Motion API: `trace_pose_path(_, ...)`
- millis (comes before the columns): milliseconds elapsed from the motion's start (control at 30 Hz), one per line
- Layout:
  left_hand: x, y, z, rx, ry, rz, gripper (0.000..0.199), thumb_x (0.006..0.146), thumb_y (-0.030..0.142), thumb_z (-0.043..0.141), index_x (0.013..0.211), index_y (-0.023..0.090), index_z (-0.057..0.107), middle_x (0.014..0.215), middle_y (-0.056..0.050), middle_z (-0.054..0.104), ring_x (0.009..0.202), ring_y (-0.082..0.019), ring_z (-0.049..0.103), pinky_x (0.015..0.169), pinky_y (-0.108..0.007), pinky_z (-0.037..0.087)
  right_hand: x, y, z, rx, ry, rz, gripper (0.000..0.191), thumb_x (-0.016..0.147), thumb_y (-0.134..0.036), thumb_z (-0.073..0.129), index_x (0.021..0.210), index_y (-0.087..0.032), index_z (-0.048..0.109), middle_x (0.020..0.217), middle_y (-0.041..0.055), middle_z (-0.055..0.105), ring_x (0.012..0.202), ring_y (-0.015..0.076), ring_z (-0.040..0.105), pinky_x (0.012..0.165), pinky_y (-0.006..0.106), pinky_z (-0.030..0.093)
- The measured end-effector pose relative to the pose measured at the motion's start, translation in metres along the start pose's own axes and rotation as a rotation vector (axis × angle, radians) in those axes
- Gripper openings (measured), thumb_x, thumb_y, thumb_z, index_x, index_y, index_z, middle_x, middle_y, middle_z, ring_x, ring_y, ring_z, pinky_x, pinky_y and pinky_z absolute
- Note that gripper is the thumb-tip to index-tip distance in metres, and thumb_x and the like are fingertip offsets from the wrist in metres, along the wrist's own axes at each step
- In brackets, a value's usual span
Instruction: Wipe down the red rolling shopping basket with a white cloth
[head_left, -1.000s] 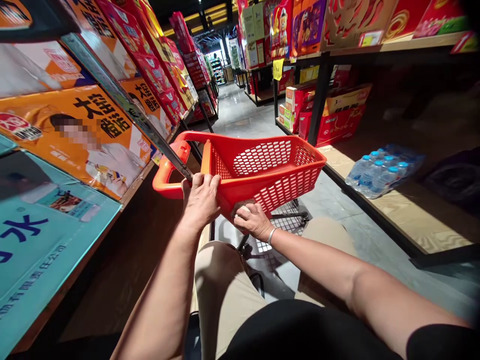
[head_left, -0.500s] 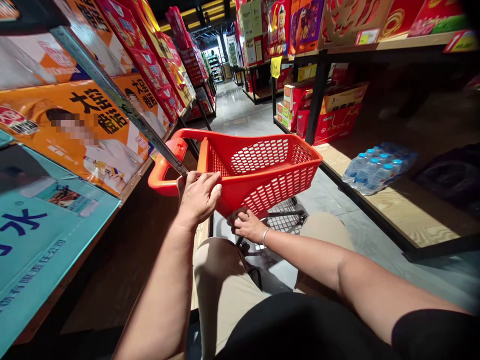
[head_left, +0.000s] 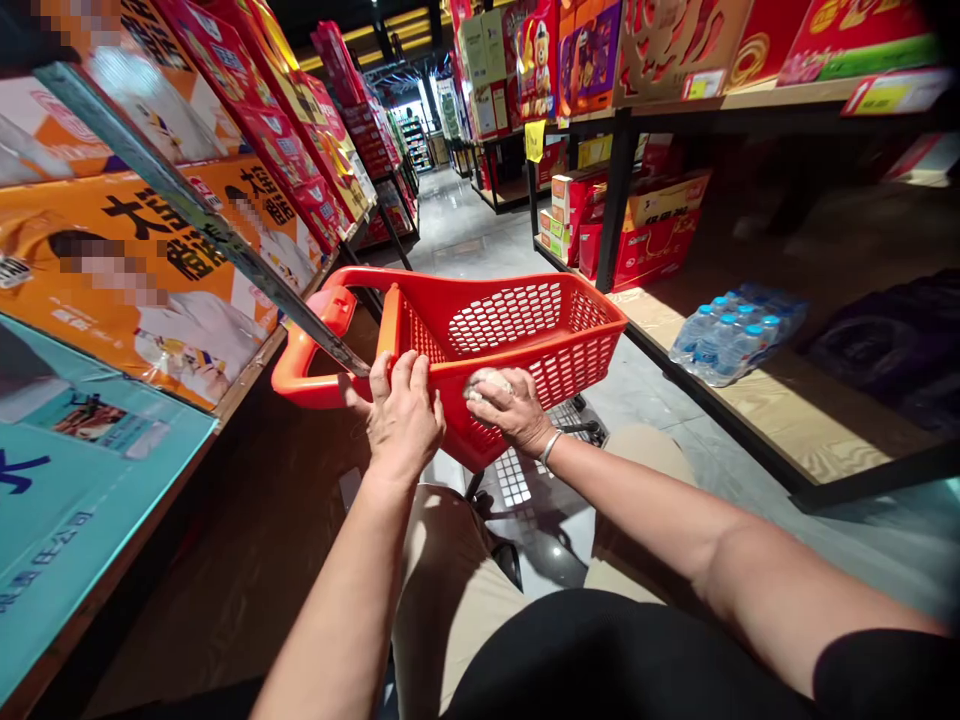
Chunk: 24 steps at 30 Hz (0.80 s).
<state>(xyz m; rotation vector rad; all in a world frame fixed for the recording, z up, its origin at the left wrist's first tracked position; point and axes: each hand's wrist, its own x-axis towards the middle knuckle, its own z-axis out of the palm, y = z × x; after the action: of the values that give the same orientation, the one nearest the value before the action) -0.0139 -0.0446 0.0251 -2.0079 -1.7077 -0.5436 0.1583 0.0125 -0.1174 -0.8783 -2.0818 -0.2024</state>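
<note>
A red plastic shopping cart (head_left: pixel 529 395) with latticed sides stands before my knees. My left hand (head_left: pixel 405 415) is at its near rim, fingers bent over the edge beside the lower end of a scuffed metal bar (head_left: pixel 217 240). That bar slants up to a black part (head_left: pixel 30 35) at the upper left. In my right hand (head_left: pixel 517 410) is a crumpled whitish cloth (head_left: pixel 487 384), pressed against the outer near side of the cart. The fingers curl partly over the cloth. The cart's basket shows nothing inside.
Orange boxes (head_left: pixel 124 270) and a teal box (head_left: pixel 97 430) crowd close on the left. To the right, a low wooden shelf (head_left: pixel 840 415) with a dark frame carries wrapped water bottles (head_left: pixel 731 335). A tiled aisle (head_left: pixel 457 215) runs ahead between stocked shelves.
My right hand has risen from below the cart's side to higher on it, and the cloth now shows. My left hand has shifted slightly right, its fingers more spread. The view has turned a little.
</note>
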Motion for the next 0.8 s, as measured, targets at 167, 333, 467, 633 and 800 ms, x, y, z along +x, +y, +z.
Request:
trace_pose_path(167, -0.002, 0.015, -0.001, 0.048, 0.006, -0.005, 0.055, 0.089, 0.024, 0.05, 0.142, 0.008, 0.053, 0.145, -0.022, 0.056, 0.14, -0.041, 0.042, 0.119, -0.066, 0.019, -0.04, -0.005, 0.021, -0.053, -0.199, -0.088, 0.019, 0.1, -0.026, 0.058, 0.103, -0.036, 0.074, 0.122, -0.0029, 0.07, 0.108, 0.0218, 0.048, 0.086, 0.039, 0.043)
trace_pose_path(333, 0.007, 0.011, -0.006, 0.093, -0.008, 0.039, 0.053, 0.088, 0.028, 0.052, 0.136, 0.006, 0.057, 0.135, -0.024, 0.062, 0.131, -0.041, 0.051, 0.117, -0.058, 0.029, -0.016, 0.004, -0.009, -0.015, -0.018, -0.059, 0.02, 0.099, -0.031, 0.061, 0.112, -0.038, 0.074, 0.123, -0.0008, 0.068, 0.112, 0.0222, 0.049, 0.095, 0.04, 0.044)
trace_pose_path(467, 0.017, 0.016, -0.001, 0.098, -0.074, 0.089, 0.057, 0.09, 0.031, 0.052, 0.142, 0.009, 0.054, 0.14, -0.021, 0.059, 0.134, -0.038, 0.048, 0.117, -0.055, 0.029, 0.022, 0.03, -0.047, -0.033, 0.204, 0.096, 0.028, 0.096, -0.025, 0.063, 0.119, -0.038, 0.074, 0.137, 0.0005, 0.061, 0.129, 0.0265, 0.045, 0.111, 0.045, 0.041)
trace_pose_path(633, 0.024, 0.026, 0.014, 0.107, -0.189, 0.164, 0.055, 0.091, 0.036, 0.054, 0.144, 0.021, 0.053, 0.132, -0.014, 0.064, 0.125, -0.035, 0.051, 0.114, -0.056, 0.027, 0.031, 0.036, -0.053, -0.083, 0.116, 0.187, 0.028, 0.097, -0.023, 0.059, 0.117, -0.033, 0.076, 0.149, 0.0017, 0.053, 0.139, 0.0283, 0.041, 0.114, 0.047, 0.042)
trace_pose_path(800, 0.022, 0.022, 0.022, 0.139, -0.186, 0.188, 0.047, 0.092, 0.038, 0.055, 0.136, 0.022, 0.058, 0.121, -0.012, 0.066, 0.115, -0.033, 0.053, 0.109, -0.053, 0.03, 0.02, 0.061, -0.06, -0.045, 0.012, 0.112, 0.026, 0.098, -0.027, 0.058, 0.115, -0.035, 0.076, 0.142, -0.0017, 0.061, 0.135, 0.0252, 0.048, 0.11, 0.043, 0.043)
